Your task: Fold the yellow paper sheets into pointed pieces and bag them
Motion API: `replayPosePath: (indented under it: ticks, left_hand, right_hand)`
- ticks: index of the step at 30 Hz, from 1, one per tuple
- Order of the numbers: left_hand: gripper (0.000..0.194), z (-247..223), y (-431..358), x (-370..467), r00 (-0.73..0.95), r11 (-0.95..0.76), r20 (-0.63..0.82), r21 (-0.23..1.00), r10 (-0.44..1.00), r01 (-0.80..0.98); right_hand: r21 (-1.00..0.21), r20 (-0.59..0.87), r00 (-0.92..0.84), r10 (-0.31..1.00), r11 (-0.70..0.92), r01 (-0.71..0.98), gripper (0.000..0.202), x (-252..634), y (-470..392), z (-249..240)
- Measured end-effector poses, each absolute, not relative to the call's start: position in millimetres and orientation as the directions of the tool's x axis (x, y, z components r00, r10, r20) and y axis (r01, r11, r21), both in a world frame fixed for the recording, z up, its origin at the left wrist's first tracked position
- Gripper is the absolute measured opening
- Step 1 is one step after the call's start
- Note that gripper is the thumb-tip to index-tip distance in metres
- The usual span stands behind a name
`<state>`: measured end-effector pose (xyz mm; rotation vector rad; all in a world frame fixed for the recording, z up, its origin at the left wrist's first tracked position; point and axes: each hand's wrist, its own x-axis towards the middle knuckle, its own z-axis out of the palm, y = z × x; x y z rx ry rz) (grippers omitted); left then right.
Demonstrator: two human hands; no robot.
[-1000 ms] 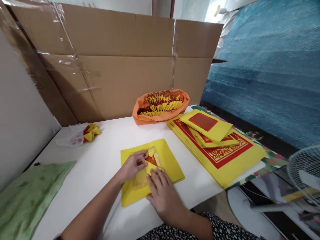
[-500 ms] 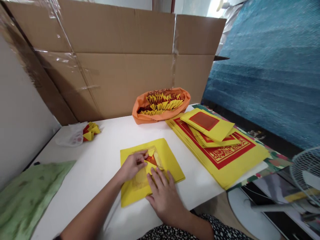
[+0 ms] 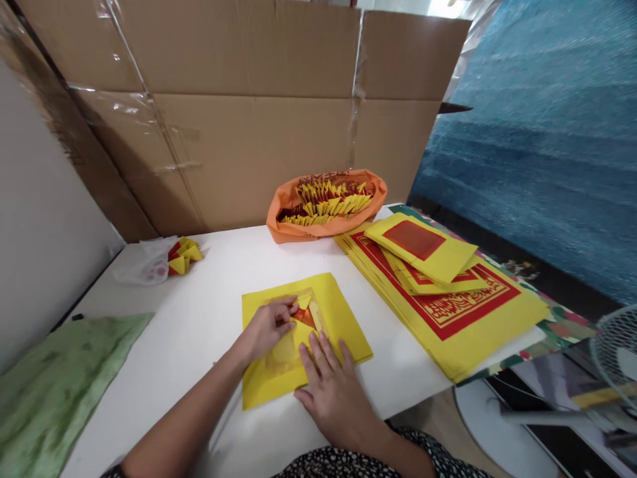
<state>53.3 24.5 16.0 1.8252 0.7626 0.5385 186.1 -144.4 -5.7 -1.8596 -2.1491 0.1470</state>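
A stack of square yellow paper (image 3: 351, 325) lies on the white table in front of me. On top of it is a small folded paper (image 3: 304, 317), yellow with a red-orange patch. The thumb and fingers of my left hand (image 3: 266, 330) pinch this paper at its upper left. My right hand (image 3: 334, 393) lies flat, palm down and fingers spread, with its fingertips on the paper's lower part and the stack. Its thumb rests near the stack's front edge. The fingers of both hands hide part of the folds.
An orange bag (image 3: 283, 229) packed with folded yellow-and-red papers stands at the back. Printed yellow sheets (image 3: 517, 318) are piled to the right. Folded pieces (image 3: 184, 255) by a clear plastic bag (image 3: 149, 262) and a green cloth (image 3: 64, 372) lie left. A fan (image 3: 620, 358) stands right.
My right fingertips have slid slightly to the right over the paper, baring more of its red patch. My left hand keeps its pinch. The view has shifted a little.
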Motion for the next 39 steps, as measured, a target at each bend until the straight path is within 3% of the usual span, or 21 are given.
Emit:
replayPosePath:
  ticks: [4,8,12,17,22,24,28,33,39]
  left_hand:
    - [0.016,11,26,51,0.627,-0.399,0.112,0.852,0.771,0.338]
    - [0.05,10,31,53,0.636,-0.39,0.111,0.864,0.764,0.318]
    - [0.057,16,30,57,0.627,-0.343,0.075,0.883,0.775,0.319]
    - [0.027,28,20,57,0.563,-0.108,-0.032,0.971,0.826,0.214]
    - [0.037,40,6,54,0.571,0.247,-0.218,0.969,0.792,0.026]
    - [0.042,41,2,55,0.556,0.364,-0.316,0.931,0.769,0.027]
    - [0.04,39,2,56,0.508,0.459,-0.371,0.887,0.777,-0.055]
    - [0.031,39,4,55,0.516,0.563,-0.408,0.805,0.753,-0.186]
    - [0.036,43,0,57,0.541,0.494,-0.303,0.832,0.784,-0.25]
  right_hand:
    - [-0.276,0.069,-0.112,0.991,0.127,0.953,0.066,186,-141,-4]
    - [-0.268,0.071,-0.066,0.995,0.083,0.96,0.065,187,-137,-4]
    - [-0.289,0.077,-0.048,0.996,0.068,0.955,0.056,195,-127,9]
    - [-0.513,0.255,0.022,0.967,0.116,0.85,0.053,205,-104,31]
    - [-0.76,0.309,0.107,0.945,0.178,0.625,0.049,206,-85,30]
    - [-0.789,0.302,0.098,0.948,0.191,0.584,0.042,205,-82,28]
    - [-0.811,0.277,0.103,0.955,0.175,0.559,0.02,203,-78,26]
    - [-0.812,0.406,0.247,0.88,0.224,0.539,0.03,202,-74,25]
    - [-0.802,0.406,0.335,0.85,0.156,0.577,0.031,207,-73,25]
